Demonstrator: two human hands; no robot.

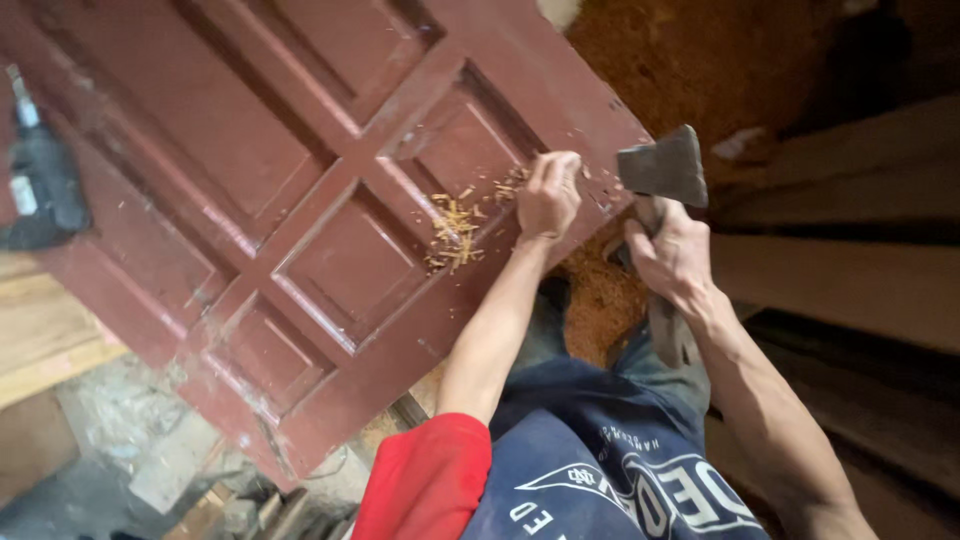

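Head view of a dark red panelled door (300,200) lying flat, its edge toward the person. The left hand (548,195) rests on the door's stile with its grip closed, fingers curled down against the wood beside a small notch; whether it pinches a chip cannot be told. The right hand (672,250) has its grip wrapped tight around the haft of a hatchet (662,168), just below the head, so the grey blade stands above the knuckles and just beyond the door's edge. Pale wood chips (455,232) lie scattered on the recessed panel on the far side of the left grip from the hatchet. Sawdust (600,295) covers the floor below both wrists. A dark power tool (40,180) lies on the door well apart from either grip. Judgement: a choked-up hold such as this suits short, controlled paring cuts; the steadying fingers are best kept clear of the blade's path, and the strokes light, along the grain.
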